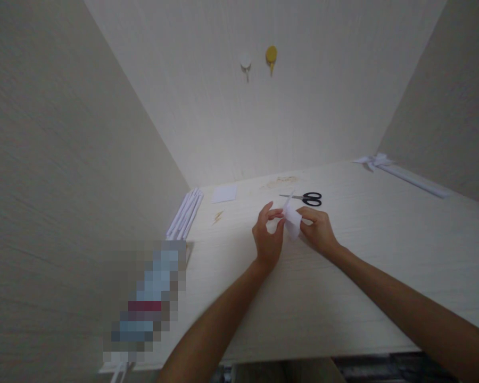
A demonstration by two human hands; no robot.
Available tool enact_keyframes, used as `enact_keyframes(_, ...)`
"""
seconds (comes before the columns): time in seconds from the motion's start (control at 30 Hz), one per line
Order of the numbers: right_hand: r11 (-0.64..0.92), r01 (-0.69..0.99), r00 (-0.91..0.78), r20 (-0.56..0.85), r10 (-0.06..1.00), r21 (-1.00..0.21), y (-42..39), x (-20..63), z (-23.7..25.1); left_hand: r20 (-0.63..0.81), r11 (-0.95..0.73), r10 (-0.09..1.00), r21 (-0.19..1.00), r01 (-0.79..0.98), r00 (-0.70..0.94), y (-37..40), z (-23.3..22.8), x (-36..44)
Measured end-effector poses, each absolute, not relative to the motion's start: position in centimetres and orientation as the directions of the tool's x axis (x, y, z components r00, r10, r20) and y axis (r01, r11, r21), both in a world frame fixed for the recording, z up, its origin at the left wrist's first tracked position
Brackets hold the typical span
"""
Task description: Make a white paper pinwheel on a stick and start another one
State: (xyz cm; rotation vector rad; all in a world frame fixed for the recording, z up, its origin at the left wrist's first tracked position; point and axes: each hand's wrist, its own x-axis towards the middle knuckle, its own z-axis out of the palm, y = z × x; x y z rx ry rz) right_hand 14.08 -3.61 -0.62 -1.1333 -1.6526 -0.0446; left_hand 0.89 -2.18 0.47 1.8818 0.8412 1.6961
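Note:
A small piece of white paper [292, 222] is held up above the white table between both hands. My left hand [269, 236] pinches its left edge between thumb and fingers. On the other side, my right hand [318, 230] grips the right edge, its fingers closed. The paper is bent, and a thin pointed part sticks up at its top. Just beyond the hands lie scissors [312, 199] with black handles, their blades toward the left. A flat white paper square [224, 194] rests farther back on the left.
Several white paper rolls [184, 214] lie along the left wall. A long paper tube with a paper flower-like end [411, 180] lies by the right wall. A blurred-out object [151, 292] sits at the left edge. White and yellow hooks [271, 54] hang on the back wall.

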Motion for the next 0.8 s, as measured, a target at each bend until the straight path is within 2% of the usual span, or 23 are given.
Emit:
enact_keyframes(0.13,0.562,0.683,0.02,0.781,0.624,-0.467,-3.62,14.06,-0.53,0.7,-0.698,0.713,0.704,0.13,0.038,-1.96,0.32,0.92)
enact_keyframes(0.37,0.558,0.679,0.042,0.785,0.618,-0.476,-3.64,14.05,-0.41,0.757,-0.743,0.653,0.631,0.221,0.035,-1.77,0.62,0.81)
enact_keyframes(0.6,0.549,0.668,0.065,0.774,0.629,-0.502,-3.57,14.04,-0.51,0.712,-0.701,0.701,0.678,0.22,0.04,-1.89,0.68,0.97)
enact_keyframes(0.8,0.532,0.679,0.071,0.766,0.639,-0.506,-3.77,13.85,-0.25,0.723,-0.721,0.685,0.656,0.224,0.089,-2.12,0.71,0.99)
